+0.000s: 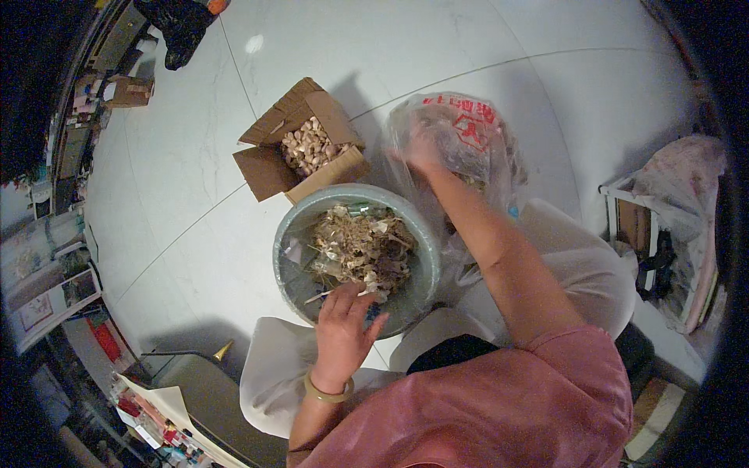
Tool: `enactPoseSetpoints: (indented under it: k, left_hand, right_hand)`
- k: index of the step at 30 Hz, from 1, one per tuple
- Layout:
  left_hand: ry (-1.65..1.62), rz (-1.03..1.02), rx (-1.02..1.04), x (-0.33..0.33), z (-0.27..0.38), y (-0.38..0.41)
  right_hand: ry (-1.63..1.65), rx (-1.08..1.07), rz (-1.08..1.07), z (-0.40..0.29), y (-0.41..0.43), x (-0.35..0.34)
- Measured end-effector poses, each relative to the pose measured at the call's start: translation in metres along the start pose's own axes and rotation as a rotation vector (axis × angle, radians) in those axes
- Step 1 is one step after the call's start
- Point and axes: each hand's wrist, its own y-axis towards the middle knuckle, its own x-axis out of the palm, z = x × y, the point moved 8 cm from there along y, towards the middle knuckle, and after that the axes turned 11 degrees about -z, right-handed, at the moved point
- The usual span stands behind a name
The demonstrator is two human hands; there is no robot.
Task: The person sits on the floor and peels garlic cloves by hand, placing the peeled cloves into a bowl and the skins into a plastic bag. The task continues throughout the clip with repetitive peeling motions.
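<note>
Between my knees stands a round bin [282, 275] with a clear plastic liner. Dry papery skins and root-like scraps [363, 245] lie inside it. My left hand [345, 327], a pale bangle at its wrist, hovers over the bin's near side with thumb and fingers apart. My right hand [422, 146] reaches into a clear plastic bag [468, 140] with red printing, right of the bin. Blur and the plastic hide its fingers and whatever they touch. Behind the bin, an open cardboard box [266, 169] holds many loose garlic cloves [310, 146].
Pale tiled floor [175, 193] surrounds the containers. A black plastic bag [178, 29] lies at the far left, near cluttered shelves [82, 117]. To my right stands a white-framed rack [632, 202] draped with plastic. A grey seat [193, 380] is at lower left.
</note>
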Motion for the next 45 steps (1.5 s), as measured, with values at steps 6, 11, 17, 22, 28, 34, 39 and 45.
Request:
enactPoseSetpoints:
  k: [6, 11, 17, 22, 28, 34, 39, 45]
  left_hand:
    - [0.041, -0.013, 0.052, -0.002, 0.010, 0.006]
    - [0.043, 0.032, 0.038, -0.004, 0.006, -0.006]
    - [0.075, 0.051, 0.096, -0.003, 0.020, -0.007]
    - [0.090, 0.026, 0.111, 0.008, 0.019, -0.008]
    - [0.112, 0.020, 0.081, 0.006, 0.019, 0.000]
    - [0.122, -0.035, 0.026, 0.015, 0.009, -0.003]
    - [0.093, -0.061, 0.025, 0.016, 0.011, 0.000]
    - [0.088, -0.031, 0.058, 0.011, 0.015, -0.005]
  right_hand:
    - [0.901, 0.405, -0.239, 0.118, 0.077, 0.095]
    - [0.922, -0.271, -0.187, 0.114, 0.040, 0.023]
    - [0.447, -0.251, -0.315, 0.158, -0.036, -0.010]
    - [0.988, 0.061, -0.557, 0.029, -0.039, -0.028]
    - [-0.017, -0.042, -0.620, 0.072, 0.043, 0.011]
    - [0.364, 0.146, -0.281, 0.118, -0.015, -0.018]
    - [0.063, 0.112, 0.011, 0.155, -0.046, -0.006]
    - [-0.397, 0.170, -0.114, 0.134, -0.069, 0.006]
